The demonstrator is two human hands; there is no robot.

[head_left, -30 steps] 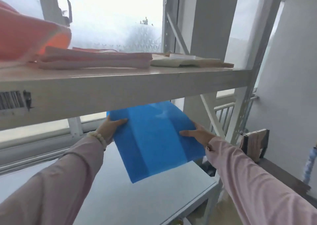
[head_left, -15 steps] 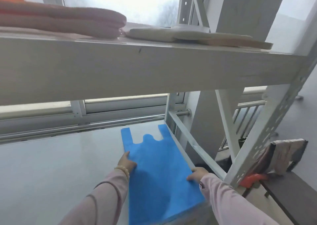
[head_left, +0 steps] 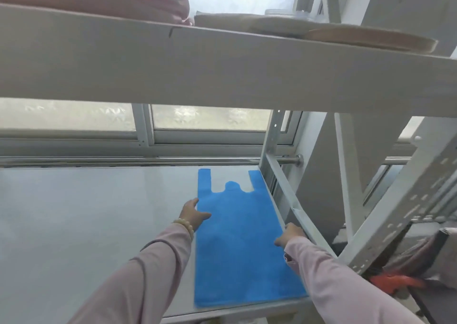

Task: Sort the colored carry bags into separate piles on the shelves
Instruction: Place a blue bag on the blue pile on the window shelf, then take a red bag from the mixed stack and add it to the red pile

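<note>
The bag [head_left: 237,237] is laid lengthwise on the shelf [head_left: 99,224], handles far. The left hand [head_left: 191,216] is spread flat on one edge; whether the right hand [head_left: 290,234] grips cannot be told.

Single head cam, wide-angle, worn at about the height of the pale grey metal upper shelf beam [head_left: 222,71], v. close to it. Faces fwd + down under the beam onto the flat light-grey lower shelf board [head_left: 86,224]; frosted-glass window [head_left: 210,118] behind. Pink-sleeved forearms [head_left: 153,274] enter from bottom edge.
</note>
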